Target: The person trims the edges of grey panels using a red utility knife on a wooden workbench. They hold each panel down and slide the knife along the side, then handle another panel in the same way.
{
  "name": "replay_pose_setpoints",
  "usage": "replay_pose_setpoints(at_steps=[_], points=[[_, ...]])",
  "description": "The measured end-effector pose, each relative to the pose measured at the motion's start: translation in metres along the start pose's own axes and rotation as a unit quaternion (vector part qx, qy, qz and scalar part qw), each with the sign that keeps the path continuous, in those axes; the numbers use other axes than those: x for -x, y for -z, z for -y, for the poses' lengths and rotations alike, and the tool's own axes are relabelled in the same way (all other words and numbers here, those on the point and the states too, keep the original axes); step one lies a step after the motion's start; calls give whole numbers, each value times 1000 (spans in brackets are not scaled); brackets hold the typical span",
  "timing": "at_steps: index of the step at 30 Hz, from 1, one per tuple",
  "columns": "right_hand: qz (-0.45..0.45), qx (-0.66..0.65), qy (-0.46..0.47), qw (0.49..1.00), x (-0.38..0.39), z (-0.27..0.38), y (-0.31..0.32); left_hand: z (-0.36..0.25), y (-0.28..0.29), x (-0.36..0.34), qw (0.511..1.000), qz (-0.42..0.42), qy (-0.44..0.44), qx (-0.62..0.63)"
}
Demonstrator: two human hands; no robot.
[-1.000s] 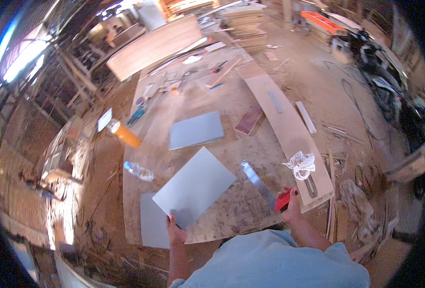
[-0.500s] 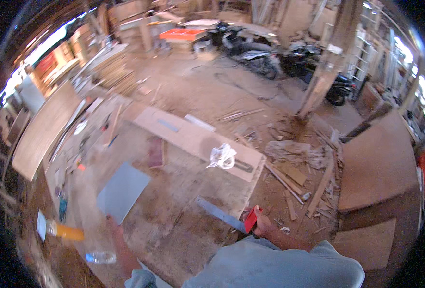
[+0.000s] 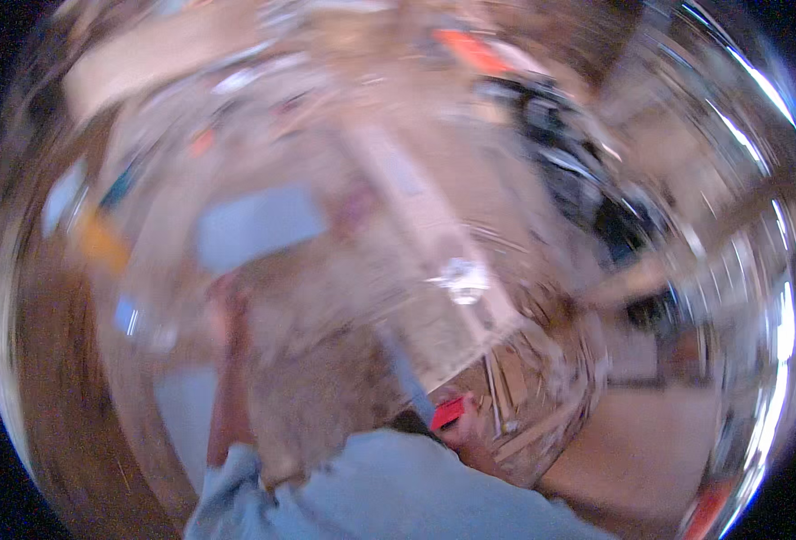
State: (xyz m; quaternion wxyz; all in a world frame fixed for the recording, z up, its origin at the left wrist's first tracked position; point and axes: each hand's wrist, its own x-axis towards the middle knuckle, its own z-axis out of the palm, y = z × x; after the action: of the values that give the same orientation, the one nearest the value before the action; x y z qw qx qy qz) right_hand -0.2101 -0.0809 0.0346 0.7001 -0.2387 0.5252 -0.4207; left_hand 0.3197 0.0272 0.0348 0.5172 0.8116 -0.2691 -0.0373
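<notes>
Gripping red-handled saw (image 3: 416, 382) in right hand (image 3: 463, 427), blurred workbench (image 3: 326, 297)

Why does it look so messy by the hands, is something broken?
The picture is blurred, so damage can't be judged. Loose wood scraps lie scattered beside the right hand, which grips a red-handled saw. The left hand reaches toward a grey sheet.

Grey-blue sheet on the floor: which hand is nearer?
Left. The left hand reaches up to just below the grey-blue sheet; contact is blurred. The right hand sits low and to the right, gripping a red-handled tool, clear of it.
</notes>
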Motion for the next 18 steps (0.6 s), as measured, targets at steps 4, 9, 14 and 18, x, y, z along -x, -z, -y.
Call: replay_pose_setpoints(at_steps=[4,9,14,18], points=[[24,17,-6,1000,-56,34,44,-50,76,110,988,-128,23,-77],[205,105,-4,973,-31,60,-50,32,177,244,879,-271,226,-321],[237,172,-133,947,-111,76,-82,38,232,263,847,-38,410,-336],[232,186,-146,943,-156,58,-66,54,228,254,829,-14,435,-352]])
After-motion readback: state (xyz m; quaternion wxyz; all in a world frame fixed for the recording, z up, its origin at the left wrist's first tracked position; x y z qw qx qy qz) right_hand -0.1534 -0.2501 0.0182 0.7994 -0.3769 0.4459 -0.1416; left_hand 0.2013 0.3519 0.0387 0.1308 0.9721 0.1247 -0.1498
